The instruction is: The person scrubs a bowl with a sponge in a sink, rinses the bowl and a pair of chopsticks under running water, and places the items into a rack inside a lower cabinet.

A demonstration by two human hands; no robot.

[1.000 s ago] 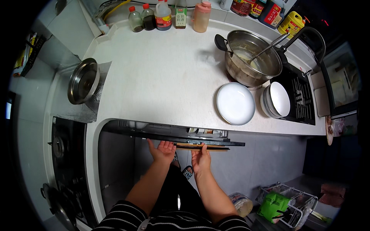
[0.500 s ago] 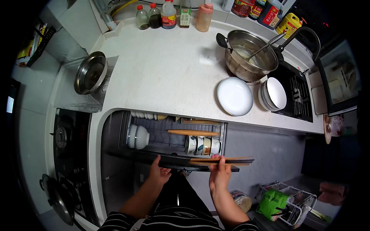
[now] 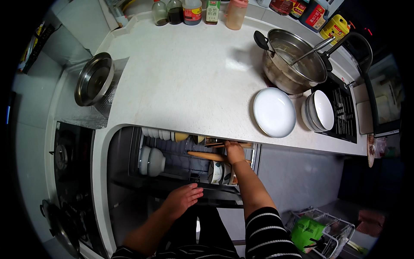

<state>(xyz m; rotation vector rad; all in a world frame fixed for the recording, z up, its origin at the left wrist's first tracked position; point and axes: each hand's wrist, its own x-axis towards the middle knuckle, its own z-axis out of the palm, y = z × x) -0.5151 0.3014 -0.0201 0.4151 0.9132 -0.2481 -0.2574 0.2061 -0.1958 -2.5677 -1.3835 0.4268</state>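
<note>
A pulled-out drawer (image 3: 217,201) lies below the worktop. My right hand (image 3: 235,153) reaches into its far right part, fingers closed on chopsticks (image 3: 214,145) at the long, narrow compartment under the counter edge; their tips are partly hidden by the hand. A wooden rolling pin (image 3: 206,156) lies just nearer, passing under my right wrist. Patterned cups (image 3: 214,172) sit on their sides below it, partly covered by my forearm. My left hand (image 3: 184,200) hovers over the drawer's front edge, holding nothing, fingers stretched out. Grey-white bowls (image 3: 155,163) stand at the drawer's left.
On the worktop are a white plate (image 3: 274,113), stacked bowls (image 3: 322,111) and a large steel pot (image 3: 284,71) with a ladle (image 3: 312,51). A steel basin (image 3: 92,80) stands left. Bottles (image 3: 192,12) line the back. A wire basket (image 3: 330,239) is on the right.
My right hand has carried the chopsticks from above the drawer's front edge forward into its far compartment. My left hand has moved slightly down and right. The view has shifted a little.
</note>
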